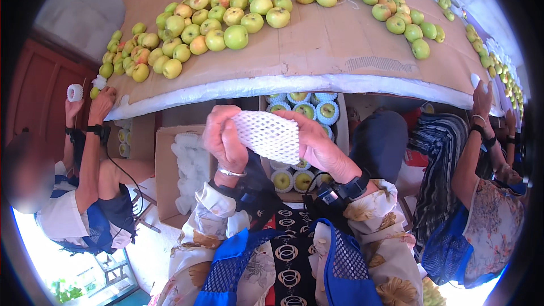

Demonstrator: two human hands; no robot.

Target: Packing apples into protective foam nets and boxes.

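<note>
A white foam fruit net (267,134) is stretched out in front of me, above the boxes. My left hand (227,140) has its fingers curled around the net's bunched left end. At the wider right end is my right hand (321,146), its fingers passing behind or into the net and out of sight. Whether anything sits inside the net, I cannot tell. Below the hands, a cardboard box (342,123) holds rows of green apples (327,112) in foam nets. To its left, an open carton (165,174) contains a heap of white foam nets (189,170).
Ahead stands a table covered with cardboard (314,46), with many loose green and reddish apples (236,37) on it. A co-worker's hand (102,104) is at the left edge beside another foam net (75,92). Another co-worker's hand (482,97) reaches the table's right end.
</note>
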